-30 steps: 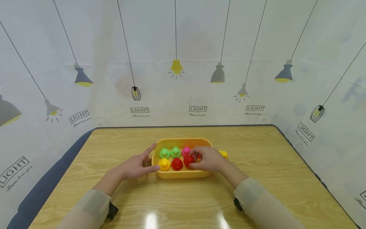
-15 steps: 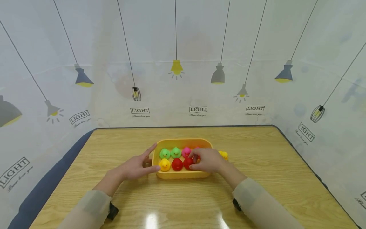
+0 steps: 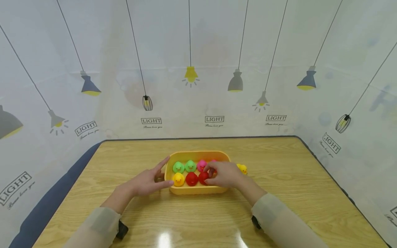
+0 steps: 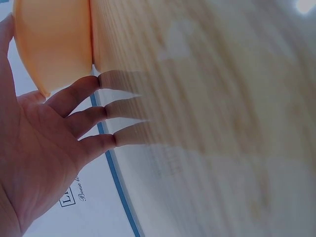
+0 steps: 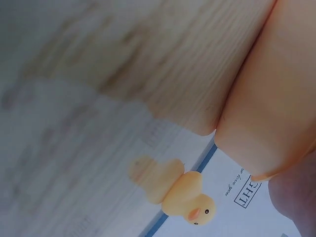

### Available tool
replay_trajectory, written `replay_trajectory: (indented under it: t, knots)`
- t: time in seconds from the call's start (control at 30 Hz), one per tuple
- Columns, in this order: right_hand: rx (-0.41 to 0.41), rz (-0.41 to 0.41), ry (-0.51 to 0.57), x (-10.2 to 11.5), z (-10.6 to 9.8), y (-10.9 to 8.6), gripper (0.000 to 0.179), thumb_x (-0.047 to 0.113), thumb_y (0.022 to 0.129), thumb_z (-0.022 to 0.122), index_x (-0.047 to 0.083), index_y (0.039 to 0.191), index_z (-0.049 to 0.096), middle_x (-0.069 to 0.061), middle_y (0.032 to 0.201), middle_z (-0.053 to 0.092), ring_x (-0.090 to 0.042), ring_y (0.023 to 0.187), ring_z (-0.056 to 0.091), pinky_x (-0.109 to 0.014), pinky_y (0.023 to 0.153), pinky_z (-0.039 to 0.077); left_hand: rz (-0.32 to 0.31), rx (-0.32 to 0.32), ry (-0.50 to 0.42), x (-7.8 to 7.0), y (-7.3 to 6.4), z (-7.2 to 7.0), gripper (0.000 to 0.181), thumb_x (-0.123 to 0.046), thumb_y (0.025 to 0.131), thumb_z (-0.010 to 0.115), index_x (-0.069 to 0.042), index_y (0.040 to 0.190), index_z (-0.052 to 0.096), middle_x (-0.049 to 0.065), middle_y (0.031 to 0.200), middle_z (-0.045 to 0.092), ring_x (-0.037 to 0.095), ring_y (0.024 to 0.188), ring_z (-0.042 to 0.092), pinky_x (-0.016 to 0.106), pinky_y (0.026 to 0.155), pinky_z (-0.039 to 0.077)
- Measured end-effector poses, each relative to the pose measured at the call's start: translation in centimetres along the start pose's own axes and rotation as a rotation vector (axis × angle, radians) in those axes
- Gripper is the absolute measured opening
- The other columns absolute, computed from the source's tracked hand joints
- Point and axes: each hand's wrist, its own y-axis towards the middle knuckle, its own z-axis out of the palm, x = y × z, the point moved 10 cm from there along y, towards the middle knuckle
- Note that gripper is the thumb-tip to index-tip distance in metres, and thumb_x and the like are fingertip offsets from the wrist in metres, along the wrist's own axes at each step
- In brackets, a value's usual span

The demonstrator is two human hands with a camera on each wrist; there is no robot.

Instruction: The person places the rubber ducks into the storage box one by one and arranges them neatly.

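A shallow yellow-orange plastic box (image 3: 200, 190) holds small toy ducks in two rows. Its back row has two green ducks (image 3: 190, 166) and two pink ones (image 3: 202, 165), the last partly behind my right hand. In front sit a yellow duck (image 3: 178, 179) and a red duck (image 3: 191, 179). Beside that one my right hand (image 3: 227, 175) pinches a second red duck (image 3: 203, 178) between thumb and fingers, down inside the box. My left hand (image 3: 145, 181) spans the box's left end, thumb and index finger stretched along its rim. Its other fingers (image 4: 89, 118) rest on the table in the left wrist view.
Just right of the box, a yellow duck (image 3: 243, 168) stands on the wooden table (image 3: 192, 217); the right wrist view shows it beside the box wall (image 5: 266, 98). A cloth printed with lamps (image 3: 214, 100) encloses the table's back and sides.
My right hand has lowered the red duck slightly into the front row and still holds it. The left hand stays at the box's left end.
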Motion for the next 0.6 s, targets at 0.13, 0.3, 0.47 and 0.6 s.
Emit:
replay_trajectory:
  t: [0.13,0.3,0.47,0.6]
  knots:
    - [-0.004,-0.012,0.012,-0.03,0.05,-0.02,0.022,0.037,0.097,0.083,0.026,0.115,0.075,0.016,0.098,0.073,-0.008,0.089,0.063,-0.035,0.086,0.054,-0.001,0.001,-0.004,0.14,0.05,0.08,0.104,-0.077,0.098,0.065,-0.049,0.175,0.001,0.018,0.163,0.059,0.049,0.148,0.056,0.073,0.122,0.04]
    - [-0.006,-0.012,0.022,-0.05,0.08,-0.05,0.02,0.036,0.099,0.082,0.027,0.115,0.075,0.016,0.098,0.073,-0.008,0.09,0.063,-0.036,0.086,0.054,-0.008,-0.001,-0.007,0.36,0.11,0.12,0.103,-0.078,0.098,0.064,-0.051,0.175,0.001,0.017,0.163,0.059,0.047,0.147,0.058,0.073,0.121,0.041]
    - [-0.007,-0.017,0.018,0.06,0.05,-0.09,0.02,0.036,0.099,0.082,0.027,0.116,0.076,0.016,0.098,0.073,-0.008,0.09,0.063,-0.036,0.086,0.054,-0.001,-0.004,-0.008,0.28,0.1,0.08,0.104,-0.077,0.098,0.065,-0.05,0.175,0.001,0.017,0.163,0.059,0.047,0.148,0.057,0.074,0.121,0.04]
    - [-0.004,-0.019,0.01,0.07,0.06,-0.06,0.02,0.036,0.1,0.081,0.027,0.117,0.076,0.016,0.098,0.073,-0.008,0.091,0.063,-0.036,0.086,0.054,-0.005,-0.007,-0.004,0.26,0.1,0.03,0.104,-0.077,0.098,0.065,-0.049,0.175,0.001,0.017,0.163,0.059,0.048,0.149,0.056,0.074,0.122,0.039]
